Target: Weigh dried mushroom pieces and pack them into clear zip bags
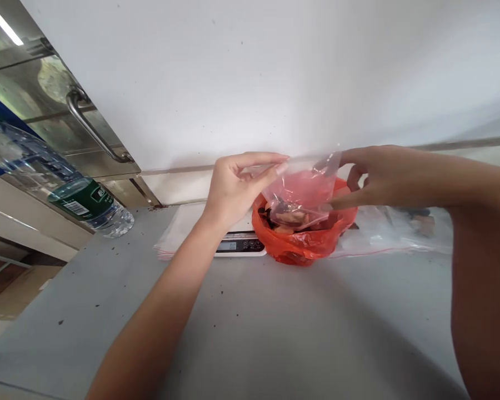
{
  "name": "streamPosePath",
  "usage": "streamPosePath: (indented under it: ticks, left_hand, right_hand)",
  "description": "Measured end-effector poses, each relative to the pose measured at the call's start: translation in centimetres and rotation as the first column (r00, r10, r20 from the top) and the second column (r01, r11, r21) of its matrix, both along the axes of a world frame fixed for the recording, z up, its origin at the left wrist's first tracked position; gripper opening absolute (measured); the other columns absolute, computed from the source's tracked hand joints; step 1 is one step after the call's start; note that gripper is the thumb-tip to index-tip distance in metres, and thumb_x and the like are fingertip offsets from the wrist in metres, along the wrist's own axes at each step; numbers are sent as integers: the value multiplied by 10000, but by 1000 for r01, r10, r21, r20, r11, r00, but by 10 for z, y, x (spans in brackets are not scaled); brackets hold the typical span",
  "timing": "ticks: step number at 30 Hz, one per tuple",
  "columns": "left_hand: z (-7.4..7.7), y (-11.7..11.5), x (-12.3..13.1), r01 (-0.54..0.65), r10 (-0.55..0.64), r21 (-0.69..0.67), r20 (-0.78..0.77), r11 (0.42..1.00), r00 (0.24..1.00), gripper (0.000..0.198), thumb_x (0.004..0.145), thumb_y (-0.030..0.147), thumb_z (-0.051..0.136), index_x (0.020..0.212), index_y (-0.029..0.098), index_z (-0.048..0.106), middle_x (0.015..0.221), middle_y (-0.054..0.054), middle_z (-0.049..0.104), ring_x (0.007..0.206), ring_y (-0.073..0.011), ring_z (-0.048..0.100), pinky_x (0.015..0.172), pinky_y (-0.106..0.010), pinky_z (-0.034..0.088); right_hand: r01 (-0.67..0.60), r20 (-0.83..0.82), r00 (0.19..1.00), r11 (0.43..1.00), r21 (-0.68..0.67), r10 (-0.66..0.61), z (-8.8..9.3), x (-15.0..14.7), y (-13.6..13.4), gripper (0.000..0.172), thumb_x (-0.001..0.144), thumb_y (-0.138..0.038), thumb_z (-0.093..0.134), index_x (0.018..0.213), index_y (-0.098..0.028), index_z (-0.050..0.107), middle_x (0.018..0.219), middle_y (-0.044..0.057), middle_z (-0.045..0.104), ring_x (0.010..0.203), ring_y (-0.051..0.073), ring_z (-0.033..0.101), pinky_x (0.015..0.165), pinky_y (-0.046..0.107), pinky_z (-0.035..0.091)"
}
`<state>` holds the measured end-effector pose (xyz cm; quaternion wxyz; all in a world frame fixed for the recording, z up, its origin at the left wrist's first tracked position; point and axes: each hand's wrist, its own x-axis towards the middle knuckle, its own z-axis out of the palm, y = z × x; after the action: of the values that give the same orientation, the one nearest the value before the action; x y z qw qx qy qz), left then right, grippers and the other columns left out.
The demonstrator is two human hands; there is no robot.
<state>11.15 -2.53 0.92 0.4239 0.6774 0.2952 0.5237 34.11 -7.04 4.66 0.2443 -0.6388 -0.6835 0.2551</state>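
Likely opening step: your left fingers (269, 176) pinch the clear plastic bag (304, 189), grip of right fingers (352, 198) unclear; next probably needs steady edges.

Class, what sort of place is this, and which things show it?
Probably a small weighing and packing corner: there is a digital scale, a red bag of loose pieces, and a clear bag held at its mouth.

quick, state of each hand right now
Left hand: closed, holding the thin clear plastic bag by its edge.
Right hand: at the bag's side; grip unclear.
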Motion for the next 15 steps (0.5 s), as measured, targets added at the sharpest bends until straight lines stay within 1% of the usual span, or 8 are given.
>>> streamPosePath:
  ticks: [3,5,7,9,12,13,15]
  left_hand:
    - [9,-10,1,-43,45,59,-25,997,999,151,851,123,832,803,265,852,1002,5,836,1200,-296,739,930,-395,634]
    - [12,-11,-1,-70,69,64,5,996,998,128,843,144,843,804,266,842,1008,5,827,1239,-319,718,893,-398,641]
    - [14,-9,-4,-103,101,59,45,993,994,111,839,152,847,815,259,826,1020,5,818,1262,-321,703,900,-399,638]
    - [13,-4,-8,-136,133,41,78,990,988,102,846,157,839,846,255,807,1051,0,810,1273,-311,694,924,-401,633]
    - [11,5,-15,-140,138,14,109,990,985,100,860,181,828,918,250,784,1114,-19,795,1271,-297,689,946,-392,629]
    - [10,8,-18,-124,123,10,111,992,986,127,857,189,830,958,250,781,1120,-23,790,1263,-293,692,951,-386,626]
    - [8,12,-24,-81,81,-8,79,997,994,249,834,200,848,1064,258,774,1091,-22,788,1214,-285,714,948,-377,622]
  right_hand:
    - [-32,110,993,996,-87,42,-4,-1,5,199,693,-354,904,801,-258,767,747,65,690,659,248,606,553,371,435]
    - [-28,145,989,997,-68,37,-4,1,9,177,730,-377,889,742,-250,766,769,72,700,687,244,611,582,374,442]
    - [-39,141,989,999,-13,41,-4,3,12,173,746,-400,878,723,-259,780,781,65,707,740,249,628,625,373,457]
    - [-55,84,995,996,75,48,-3,5,12,176,754,-430,861,721,-271,793,783,56,713,795,255,642,679,375,474]
    - [-18,-34,999,982,185,25,0,3,7,242,748,-492,800,750,-250,813,846,72,765,835,253,644,763,412,483]
    - [-5,-81,996,980,199,21,1,1,4,275,738,-506,780,758,-234,819,864,83,779,833,251,639,772,425,479]
    - [29,-166,986,979,202,5,2,-4,-1,315,695,-519,765,745,-213,821,846,96,780,803,241,613,743,435,465]
